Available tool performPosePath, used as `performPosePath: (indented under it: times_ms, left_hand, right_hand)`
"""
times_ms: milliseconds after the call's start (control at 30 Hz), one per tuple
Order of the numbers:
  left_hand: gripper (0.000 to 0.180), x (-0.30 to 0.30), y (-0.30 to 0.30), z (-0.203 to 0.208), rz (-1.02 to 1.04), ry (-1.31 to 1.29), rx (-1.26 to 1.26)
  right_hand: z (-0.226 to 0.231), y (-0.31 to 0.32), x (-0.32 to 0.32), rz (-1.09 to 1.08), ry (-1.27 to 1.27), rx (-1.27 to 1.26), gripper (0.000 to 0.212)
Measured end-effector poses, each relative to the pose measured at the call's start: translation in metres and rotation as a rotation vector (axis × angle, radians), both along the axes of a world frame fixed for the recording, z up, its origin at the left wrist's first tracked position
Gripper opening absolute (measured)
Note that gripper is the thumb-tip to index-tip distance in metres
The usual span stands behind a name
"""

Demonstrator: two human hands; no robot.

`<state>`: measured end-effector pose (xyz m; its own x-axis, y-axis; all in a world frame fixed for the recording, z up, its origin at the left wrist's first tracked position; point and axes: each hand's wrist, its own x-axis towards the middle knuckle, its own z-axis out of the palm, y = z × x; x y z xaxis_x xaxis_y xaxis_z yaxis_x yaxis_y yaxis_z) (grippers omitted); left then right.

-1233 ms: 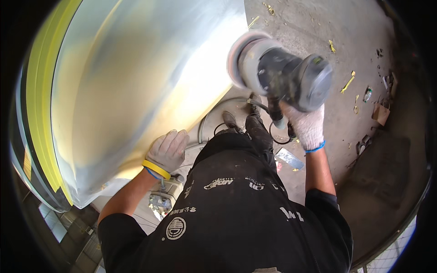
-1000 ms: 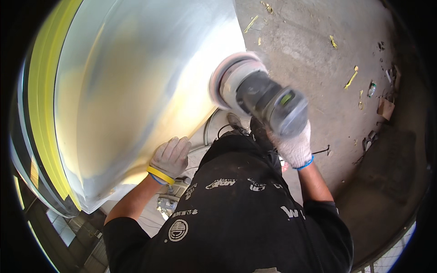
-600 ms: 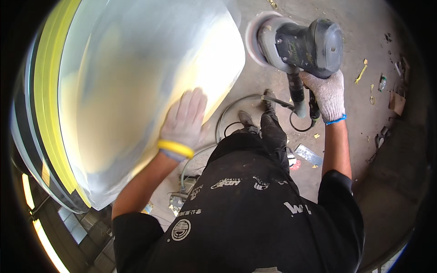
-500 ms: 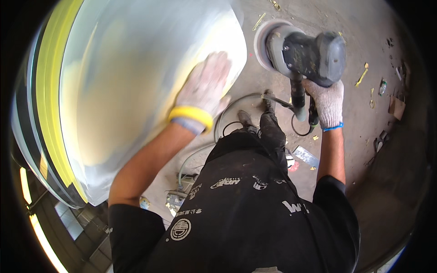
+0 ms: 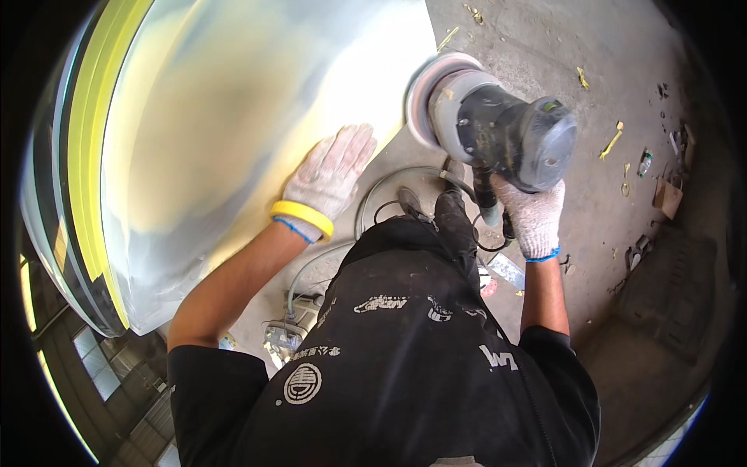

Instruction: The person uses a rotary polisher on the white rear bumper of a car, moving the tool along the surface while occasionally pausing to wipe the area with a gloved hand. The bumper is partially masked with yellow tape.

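A grey floor (image 5: 622,70) spreads right of the curved, cream-and-grey panel (image 5: 226,101). White lettering and a round emblem mark the black shirt (image 5: 389,354) below it. At the panel's right edge, contact unclear, the right hand (image 5: 533,210) grips a grey-and-black sander (image 5: 502,128); the left hand (image 5: 331,170) lies flat on the panel, fingers extended.

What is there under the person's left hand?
Under the left hand is the curved panel, pale yellow beside the hand; the patch that the hand covers cannot be seen.

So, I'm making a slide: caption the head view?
Gloved left hand rests on a curved panel; right hand holds a round-pad sander.
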<state>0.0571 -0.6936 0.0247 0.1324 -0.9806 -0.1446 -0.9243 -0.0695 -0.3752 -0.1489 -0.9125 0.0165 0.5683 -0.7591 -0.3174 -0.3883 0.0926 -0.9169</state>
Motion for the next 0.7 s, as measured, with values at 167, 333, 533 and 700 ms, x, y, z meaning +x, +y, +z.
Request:
performPosePath:
  times_ms: [167, 333, 533, 700]
  left_hand:
    - [0.065, -0.003, 0.069, 0.017, 0.006, 0.154, -0.073]
    - [0.060, -0.015, 0.151, 0.017, 0.060, 0.276, -0.136]
    - [0.057, -0.018, 0.165, 0.011, 0.052, 0.333, -0.185]
    - [0.057, -0.015, 0.169, 0.006, 0.028, 0.312, -0.215]
  right_hand:
    - [-0.006, 0.054, 0.007, 0.209, -0.050, -0.150, 0.063]
    - [0.017, 0.108, 0.008, 0.392, -0.084, -0.056, 0.065]
    - [0.018, 0.114, 0.009, 0.410, -0.077, -0.067, 0.067]
    - [0.003, 0.070, 0.008, 0.329, 0.014, -0.226, 0.052]
